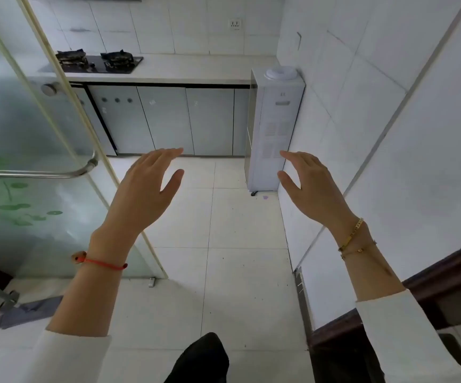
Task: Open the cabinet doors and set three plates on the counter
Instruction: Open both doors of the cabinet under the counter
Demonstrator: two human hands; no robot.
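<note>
Grey cabinet doors (165, 120) run under the white counter (185, 69) at the far end of the kitchen, and all look closed. No plates are in sight. My left hand (143, 189) and my right hand (306, 186) are both raised in front of me, palms facing each other, fingers apart and holding nothing. Both are well short of the cabinets, above the tiled floor. A red string circles my left wrist and gold bracelets my right.
A glass door (30, 150) with a metal handle bar (58, 174) stands open on the left. A black gas hob (99, 62) sits on the counter's left part. A white water dispenser (273, 128) stands against the tiled right wall. The tiled floor (224, 230) stretches ahead to the cabinets.
</note>
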